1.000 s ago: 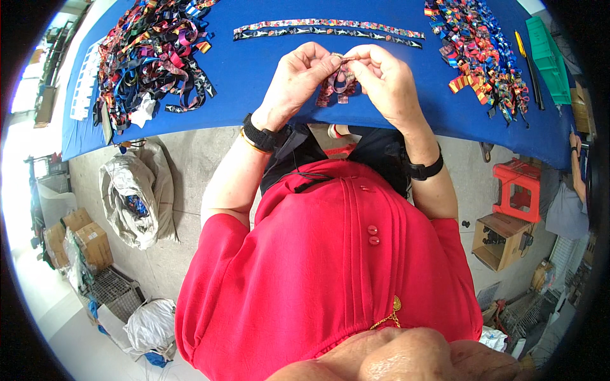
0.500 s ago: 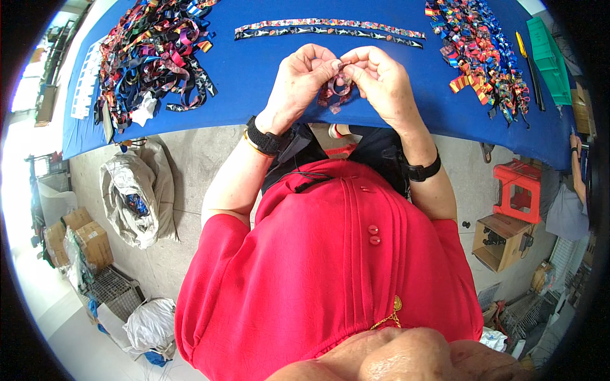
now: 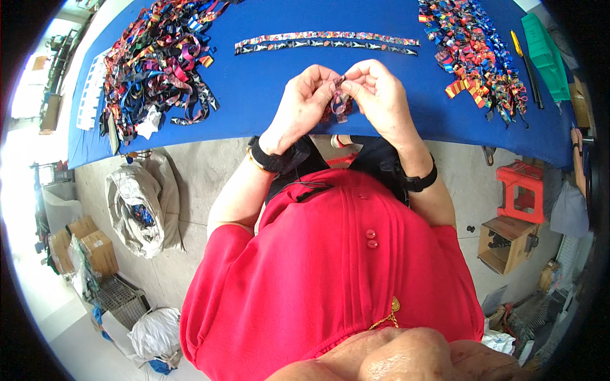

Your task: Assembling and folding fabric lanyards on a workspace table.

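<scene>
Both hands meet over the near edge of the blue-covered table (image 3: 273, 95). My left hand (image 3: 307, 101) and my right hand (image 3: 379, 95) pinch a dark reddish patterned ribbon (image 3: 342, 109) between thumbs and fingers. The ribbon hangs in a small loop below the fingertips, its upper part hidden by them. Beyond the hands, two flat patterned straps lie side by side: a white-and-red one (image 3: 327, 35) and a black one with pale shapes (image 3: 327, 45).
A heap of tangled ribbons (image 3: 162, 63) covers the table's left. Bundled colourful ribbons (image 3: 473, 57) lie on the right, beside a yellow-and-black tool (image 3: 526, 66) and a green tray (image 3: 546, 57). A sack (image 3: 136, 203) and a red stool (image 3: 520, 190) stand on the floor.
The whole view has shifted slightly, so my hands appear a little lower against the table. Both hands still pinch the ribbon, its loop now hanging narrower.
</scene>
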`<act>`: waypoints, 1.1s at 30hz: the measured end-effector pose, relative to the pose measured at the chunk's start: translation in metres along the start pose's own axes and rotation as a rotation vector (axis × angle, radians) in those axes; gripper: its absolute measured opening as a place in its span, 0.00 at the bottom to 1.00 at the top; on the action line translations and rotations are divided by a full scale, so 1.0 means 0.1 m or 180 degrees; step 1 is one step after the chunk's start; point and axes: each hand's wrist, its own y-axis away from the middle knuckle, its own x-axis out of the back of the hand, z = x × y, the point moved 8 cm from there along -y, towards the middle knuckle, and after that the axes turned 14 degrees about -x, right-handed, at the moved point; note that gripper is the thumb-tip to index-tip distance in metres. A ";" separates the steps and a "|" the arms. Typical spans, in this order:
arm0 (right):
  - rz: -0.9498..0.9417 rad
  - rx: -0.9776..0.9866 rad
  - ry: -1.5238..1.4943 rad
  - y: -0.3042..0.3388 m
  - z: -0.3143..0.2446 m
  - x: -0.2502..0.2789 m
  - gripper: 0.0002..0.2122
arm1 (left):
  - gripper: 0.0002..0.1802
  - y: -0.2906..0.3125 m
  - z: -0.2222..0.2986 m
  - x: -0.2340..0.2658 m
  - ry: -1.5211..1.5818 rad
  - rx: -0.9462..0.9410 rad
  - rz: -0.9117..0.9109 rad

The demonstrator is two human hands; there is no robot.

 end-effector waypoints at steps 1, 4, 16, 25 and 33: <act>-0.0041 -0.0032 -0.0046 0.00 0.02 -0.02 0.07 | 0.08 0.02 0.01 0.00 0.0001 0.0043 0.0056; -0.0181 0.0055 -0.0258 0.00 0.07 0.02 0.05 | 0.08 0.03 0.13 -0.07 -0.0020 0.0077 -0.0028; -0.0262 -0.0070 0.0235 0.15 0.22 -0.12 0.04 | 0.12 0.36 -0.01 -0.04 0.0290 0.0149 -0.0077; -0.0943 -0.0539 -0.0007 0.22 0.25 -0.29 0.05 | 0.05 0.52 0.00 0.02 0.0846 0.0160 -0.0099; -0.1604 -0.1077 -0.0265 0.19 0.43 -0.38 0.09 | 0.04 0.56 -0.02 0.04 0.1149 0.0063 -0.0041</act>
